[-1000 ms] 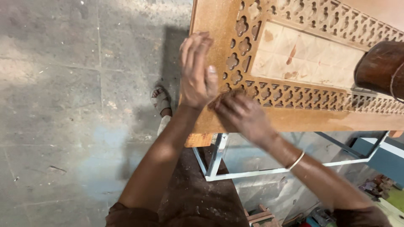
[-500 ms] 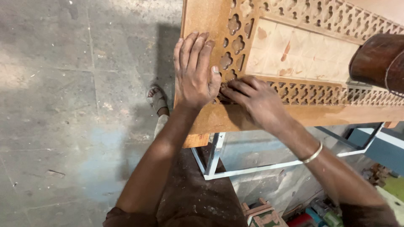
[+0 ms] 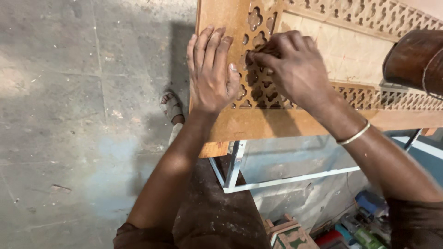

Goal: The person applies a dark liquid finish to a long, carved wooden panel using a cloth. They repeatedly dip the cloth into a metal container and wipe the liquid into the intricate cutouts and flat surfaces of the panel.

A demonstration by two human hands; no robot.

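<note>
Both hands are sliding a bit further up the fretwork than half a second ago, with the right hand now working closer to the corner. Left hand (image 3: 210,71) is lying flat with its fingers pressed together, holding down the edge of the large light-brown wooden panel with carved lattice border (image 3: 258,122), which is resting on a white metal-frame bench (image 3: 277,177). Right hand (image 3: 290,69) is bunching its fingers (image 3: 258,57) into a pinch over one of the cut-outs; can't tell whether anything's actually between them. Panel's looking stiff and fairly heavy, but those thin lattice ribs are probably snap-prone, so I'd be gripping it by the solid outer frame, never the fretwork. Dark brown rounded wooden piece (image 3: 413,60) is sitting at the right edge, sandalled foot (image 3: 171,107) on the concrete floor (image 3: 69,115) below.
</note>
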